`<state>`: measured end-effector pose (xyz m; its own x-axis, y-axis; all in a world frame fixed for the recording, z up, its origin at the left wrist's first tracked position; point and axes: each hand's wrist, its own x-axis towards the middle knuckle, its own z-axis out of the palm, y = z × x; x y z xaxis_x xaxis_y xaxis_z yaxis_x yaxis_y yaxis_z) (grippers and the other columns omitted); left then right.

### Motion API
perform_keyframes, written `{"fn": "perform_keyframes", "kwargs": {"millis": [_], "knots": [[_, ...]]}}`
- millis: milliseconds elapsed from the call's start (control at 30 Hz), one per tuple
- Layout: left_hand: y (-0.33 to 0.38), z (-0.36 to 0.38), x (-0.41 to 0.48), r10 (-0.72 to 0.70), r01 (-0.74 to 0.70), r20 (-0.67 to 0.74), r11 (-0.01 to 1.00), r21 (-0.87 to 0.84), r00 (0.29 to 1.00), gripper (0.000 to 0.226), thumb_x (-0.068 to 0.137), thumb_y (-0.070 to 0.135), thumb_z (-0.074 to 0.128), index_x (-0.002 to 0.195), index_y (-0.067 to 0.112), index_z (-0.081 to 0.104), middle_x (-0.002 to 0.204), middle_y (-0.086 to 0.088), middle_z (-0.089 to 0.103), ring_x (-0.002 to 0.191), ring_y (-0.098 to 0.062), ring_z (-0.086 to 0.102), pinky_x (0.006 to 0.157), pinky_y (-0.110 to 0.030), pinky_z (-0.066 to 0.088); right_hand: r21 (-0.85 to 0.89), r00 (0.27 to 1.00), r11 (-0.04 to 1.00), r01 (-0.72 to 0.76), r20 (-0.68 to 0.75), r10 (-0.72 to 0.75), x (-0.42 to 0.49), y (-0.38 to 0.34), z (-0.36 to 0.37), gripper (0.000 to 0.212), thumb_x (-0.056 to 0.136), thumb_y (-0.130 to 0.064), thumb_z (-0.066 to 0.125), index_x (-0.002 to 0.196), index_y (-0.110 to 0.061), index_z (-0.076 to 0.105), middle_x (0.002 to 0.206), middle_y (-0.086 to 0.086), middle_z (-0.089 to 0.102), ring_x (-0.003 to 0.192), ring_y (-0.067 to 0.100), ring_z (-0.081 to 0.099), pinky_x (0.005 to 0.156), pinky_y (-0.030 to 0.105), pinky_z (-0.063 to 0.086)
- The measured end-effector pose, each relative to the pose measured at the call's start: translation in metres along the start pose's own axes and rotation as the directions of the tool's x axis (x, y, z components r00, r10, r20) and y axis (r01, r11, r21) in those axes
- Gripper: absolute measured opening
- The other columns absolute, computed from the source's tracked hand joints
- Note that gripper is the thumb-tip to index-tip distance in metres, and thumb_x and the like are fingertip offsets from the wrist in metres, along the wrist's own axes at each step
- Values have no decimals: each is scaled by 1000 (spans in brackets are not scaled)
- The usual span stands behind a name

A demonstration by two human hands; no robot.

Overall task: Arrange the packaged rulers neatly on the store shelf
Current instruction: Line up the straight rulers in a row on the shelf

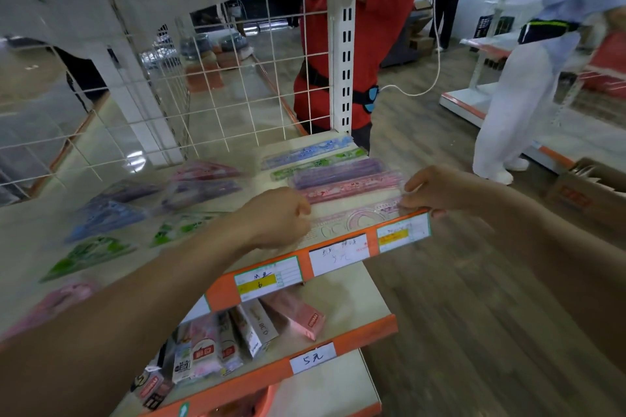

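Head view: gripping the left end of the pale pink ruler [355,218] with curled fingers of the left hand [274,217]; pinching its right end with the right hand [437,189]. Held flat at the front edge of the shelf [247,159], just ahead of the row of rulers [338,173], right above the price labels [338,249]. Could slide over that lip onto the lower shelf [352,294] if let go too far forward. Could also knock the nearest ruler askew if pushed back unevenly, given the probably slick wrapping.
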<state>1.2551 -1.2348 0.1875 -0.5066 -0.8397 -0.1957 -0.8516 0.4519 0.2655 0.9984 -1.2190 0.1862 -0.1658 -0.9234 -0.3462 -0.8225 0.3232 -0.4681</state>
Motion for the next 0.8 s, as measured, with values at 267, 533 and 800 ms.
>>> {"fn": "perform_keyframes", "kwargs": {"millis": [267,533,800], "knots": [[1,6,2,14,-13,-10,996,89,1000,31,83,26,60,113,20,61,119,-2,58,106,-21,54,84,-25,42,-36,995,998,-44,-88,41,-6,-10,8,27,81,-30,69,72,-7,59,84,18,68,69,19,55,62,25,43],[-6,-21,19,-213,200,-112,973,-111,971,20,89,17,52,90,7,69,95,-9,66,88,-24,62,74,-32,49,96,987,995,-27,-154,42,16,-11,-15,38,93,-27,58,109,6,65,101,22,69,79,27,62,69,32,51],[-11,-17,34,-423,400,-24,872,-284,906,31,93,18,53,96,-11,65,93,-27,68,71,-28,61,71,-38,55,219,992,968,-125,39,120,40,-5,-23,22,91,-19,59,101,1,60,95,14,64,68,21,63,60,32,52]]}}
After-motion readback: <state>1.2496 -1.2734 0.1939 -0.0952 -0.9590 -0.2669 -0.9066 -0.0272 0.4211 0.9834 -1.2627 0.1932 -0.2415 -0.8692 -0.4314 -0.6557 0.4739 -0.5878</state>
